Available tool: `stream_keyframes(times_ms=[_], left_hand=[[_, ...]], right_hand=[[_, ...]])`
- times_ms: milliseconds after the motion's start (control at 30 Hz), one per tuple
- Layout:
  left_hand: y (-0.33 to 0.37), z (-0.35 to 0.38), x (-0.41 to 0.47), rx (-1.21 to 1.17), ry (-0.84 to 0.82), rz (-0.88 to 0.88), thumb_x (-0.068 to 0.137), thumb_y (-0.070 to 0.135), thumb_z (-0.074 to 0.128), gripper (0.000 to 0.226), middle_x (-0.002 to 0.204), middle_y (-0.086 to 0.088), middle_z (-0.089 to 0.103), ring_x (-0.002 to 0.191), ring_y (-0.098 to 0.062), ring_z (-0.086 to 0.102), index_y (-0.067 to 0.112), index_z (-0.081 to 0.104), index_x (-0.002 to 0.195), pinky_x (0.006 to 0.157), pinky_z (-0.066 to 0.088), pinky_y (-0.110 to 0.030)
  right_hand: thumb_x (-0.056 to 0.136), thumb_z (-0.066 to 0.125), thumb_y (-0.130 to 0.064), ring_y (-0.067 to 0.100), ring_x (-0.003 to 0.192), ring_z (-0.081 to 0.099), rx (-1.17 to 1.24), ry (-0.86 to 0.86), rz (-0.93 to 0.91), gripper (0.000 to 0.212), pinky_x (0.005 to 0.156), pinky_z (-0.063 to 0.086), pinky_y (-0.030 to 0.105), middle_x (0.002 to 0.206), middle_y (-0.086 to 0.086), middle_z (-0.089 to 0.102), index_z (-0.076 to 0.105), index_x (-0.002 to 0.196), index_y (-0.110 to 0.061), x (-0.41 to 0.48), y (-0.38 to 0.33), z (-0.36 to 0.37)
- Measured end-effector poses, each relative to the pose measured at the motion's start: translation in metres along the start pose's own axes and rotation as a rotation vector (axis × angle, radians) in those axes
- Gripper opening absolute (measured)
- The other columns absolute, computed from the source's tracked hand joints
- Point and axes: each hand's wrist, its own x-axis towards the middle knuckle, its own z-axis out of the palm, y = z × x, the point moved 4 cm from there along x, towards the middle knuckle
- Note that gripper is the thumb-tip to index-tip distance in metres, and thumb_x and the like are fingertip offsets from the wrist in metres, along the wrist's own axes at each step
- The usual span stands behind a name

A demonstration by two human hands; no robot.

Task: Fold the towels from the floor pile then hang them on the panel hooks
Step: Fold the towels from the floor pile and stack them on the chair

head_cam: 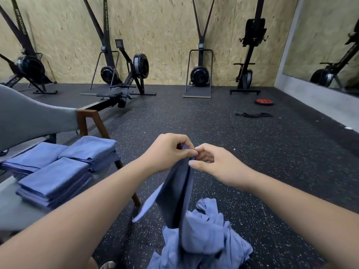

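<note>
Folded towels (54,179): three stacks on the bench (11,214), far left. Judged finished folding, none hung; no hooks in view.
Left hand (165,152): thumb and forefinger pinch the top edge of the held towel (174,193).
Held towel: hangs doubled straight down from the fingertips, lower end reaching the floor pile (206,241); fold judged part-made.
Right hand (217,164): fingers curled, pinching the same top edge, close against the left thumb.
Floor pile: crumpled, below both hands; several apparently left to fold.
</note>
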Motion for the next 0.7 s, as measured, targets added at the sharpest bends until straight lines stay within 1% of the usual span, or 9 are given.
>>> stream_keyframes(times_ms=[67, 133, 233, 333, 367, 400, 467, 567, 700], left_hand=[[0.002, 0.004, 0.001, -0.092, 0.002, -0.025, 0.084, 0.034, 0.090, 0.017, 0.065, 0.017, 0.061, 0.059, -0.001, 0.047, 0.025, 0.075, 0.082, 0.059, 0.036, -0.020], [0.002, 0.006, 0.001, -0.209, 0.015, -0.046, 0.085, 0.031, 0.089, 0.021, 0.069, 0.012, 0.063, 0.063, -0.006, 0.048, 0.022, 0.070, 0.083, 0.062, 0.038, -0.026], [0.001, 0.010, -0.002, -0.428, 0.019, -0.093, 0.091, 0.035, 0.086, 0.027, 0.077, -0.006, 0.070, 0.071, -0.013, 0.052, 0.016, 0.066, 0.090, 0.068, 0.039, -0.034], [-0.001, 0.017, -0.005, -0.557, 0.025, -0.139, 0.091, 0.050, 0.081, 0.035, 0.086, -0.010, 0.073, 0.076, -0.016, 0.052, 0.018, 0.068, 0.095, 0.074, 0.040, -0.040], [0.000, 0.020, -0.006, -0.589, 0.013, -0.155, 0.088, 0.056, 0.081, 0.039, 0.087, -0.007, 0.071, 0.078, -0.016, 0.052, 0.020, 0.068, 0.096, 0.075, 0.042, -0.041], [0.002, 0.022, -0.007, -0.624, -0.011, -0.174, 0.085, 0.059, 0.083, 0.042, 0.089, -0.004, 0.069, 0.080, -0.016, 0.054, 0.021, 0.068, 0.098, 0.077, 0.043, -0.040], [0.004, 0.029, -0.010, -0.669, -0.070, -0.175, 0.083, 0.049, 0.090, 0.040, 0.088, 0.002, 0.065, 0.082, -0.013, 0.057, 0.021, 0.068, 0.102, 0.080, 0.046, -0.033], [0.007, 0.036, -0.015, -0.632, -0.141, -0.170, 0.084, 0.026, 0.092, 0.037, 0.086, 0.005, 0.063, 0.082, -0.010, 0.059, 0.015, 0.066, 0.106, 0.082, 0.047, -0.028], [0.008, 0.042, -0.018, -0.545, -0.162, -0.176, 0.084, 0.019, 0.078, 0.022, 0.086, -0.005, 0.069, 0.082, -0.012, 0.061, 0.013, 0.065, 0.099, 0.085, 0.052, -0.040]], right_hand=[[0.099, 0.078, -0.025, 0.008, 0.084, 0.065, 0.049, 0.022, -0.011, 0.018, 0.087, 0.053, 0.035, 0.094, 0.007, 0.076, 0.070, 0.110, -0.014, 0.002, -0.002, 0.002], [0.100, 0.076, -0.030, 0.009, 0.080, 0.057, 0.084, 0.031, -0.003, 0.020, 0.080, 0.046, 0.034, 0.086, 0.003, 0.070, 0.069, 0.106, -0.012, 0.002, -0.006, 0.003], [0.094, 0.073, -0.050, 0.014, 0.092, 0.055, 0.099, 0.023, -0.025, 0.038, 0.088, 0.046, 0.042, 0.100, 0.016, 0.071, 0.072, 0.113, -0.017, 0.003, -0.008, 0.004], [0.098, 0.067, -0.045, 0.035, 0.104, 0.067, 0.102, 0.027, -0.034, 0.037, 0.105, 0.051, 0.058, 0.116, 0.019, 0.072, 0.070, 0.117, -0.014, 0.002, -0.012, 0.003], [0.100, 0.066, -0.044, 0.038, 0.106, 0.066, 0.114, 0.040, -0.023, 0.033, 0.103, 0.052, 0.059, 0.112, 0.017, 0.073, 0.069, 0.113, -0.013, 0.004, -0.010, 0.001], [0.101, 0.066, -0.042, 0.036, 0.096, 0.064, 0.122, 0.053, -0.016, 0.030, 0.096, 0.053, 0.054, 0.102, 0.012, 0.074, 0.068, 0.108, -0.012, 0.004, -0.008, -0.002], [0.099, 0.069, -0.042, 0.020, 0.081, 0.053, 0.156, 0.072, -0.002, 0.033, 0.082, 0.043, 0.041, 0.087, 0.003, 0.064, 0.063, 0.101, -0.010, 0.004, -0.007, -0.007], [0.092, 0.069, -0.050, 0.018, 0.084, 0.052, 0.189, 0.113, 0.018, 0.040, 0.081, 0.039, 0.043, 0.088, 0.016, 0.066, 0.063, 0.099, -0.011, 0.004, -0.008, -0.014], [0.101, 0.067, -0.031, 0.020, 0.084, 0.062, 0.178, 0.127, -0.007, 0.020, 0.084, 0.046, 0.044, 0.098, 0.022, 0.075, 0.067, 0.097, -0.012, 0.004, -0.008, -0.021]])
